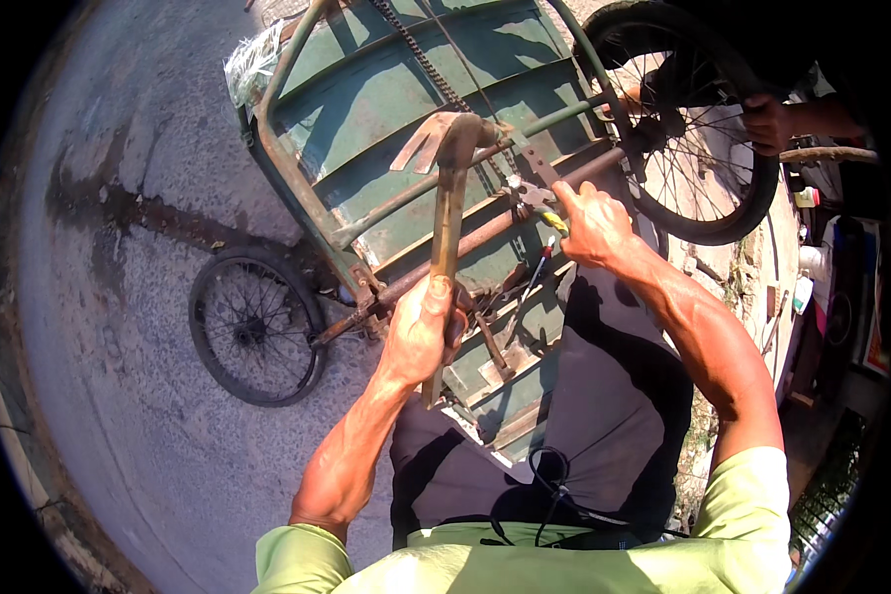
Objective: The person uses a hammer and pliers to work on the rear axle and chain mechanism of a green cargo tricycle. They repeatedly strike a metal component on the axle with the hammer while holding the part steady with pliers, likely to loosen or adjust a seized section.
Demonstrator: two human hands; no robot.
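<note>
My left hand (421,332) is closed around the wooden handle of a claw hammer (447,223), held upright with its rusty head at the top and the claw to the left. My right hand (596,226) grips pliers (535,194) with yellow-green handles. Their jaws are at a rusty axle (485,234) of an overturned green cart (366,119), close to a flat metal bracket (539,166); what the jaws hold, if anything, is too small to tell. A drive chain (426,64) runs down the cart toward the axle, partly hidden behind the hammer head.
Spoked wheels stand at both axle ends, the left wheel (255,327) and the right wheel (708,198). Another person's hand (765,124) holds the right tyre. A black cord (559,490) hangs before my shirt. Concrete ground (139,327) lies left; assorted items crowd the right edge.
</note>
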